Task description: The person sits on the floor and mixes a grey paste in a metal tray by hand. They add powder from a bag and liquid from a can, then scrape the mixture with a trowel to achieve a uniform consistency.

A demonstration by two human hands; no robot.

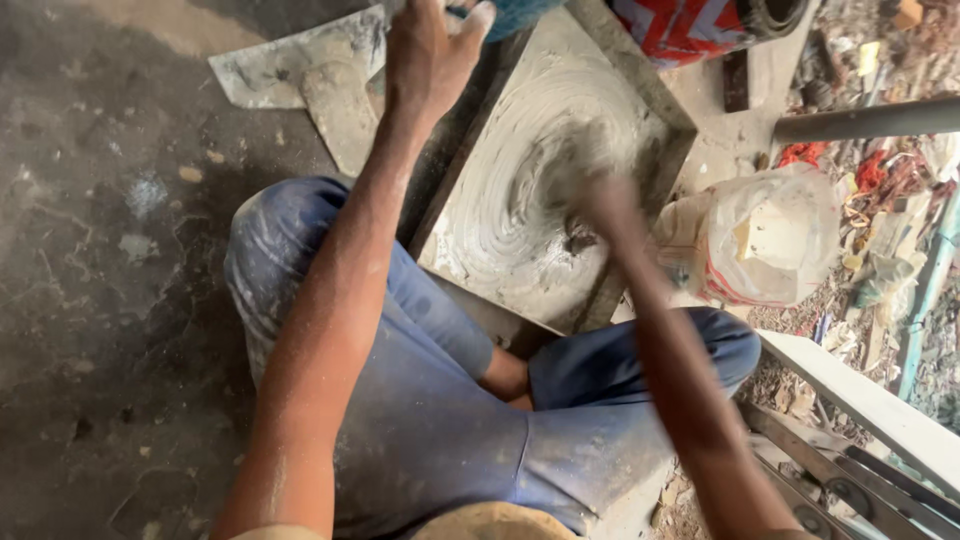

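Working: a person sits cross-legged on the floor [110, 300], both arms stretched forward over a square slab [545, 180].
Right hand: the right hand [600, 195] is motion-blurred and pressed down on the slab's wet grey coat; whether the fingers are curled round a rag or tool I cannot tell.
Slab: it lies flat just ahead of the knees, directly under the right hand, within easy reach for rubbing; swirl marks ring the spot where the hand sits, which suggests circular strokes.
Left hand: the left hand [432, 50] reaches past the slab's far left corner, fingers wrapped over the rim of a blue tub [515, 15], apparently steadying or dipping at it.
Hands apart: the left is well ahead of and to the left of the right.
Trowels: two flat trowels [300, 75] lie on the floor just left of the left wrist, likely parked in reach.
Bag: a white plastic bag [770, 235] slumps right of the right hand, beside the slab's edge.
Legs: blue trousers [440, 410], dusted pale, sit below both forearms.
Beyond: a pipe [870, 120] and rubble lie farther right.
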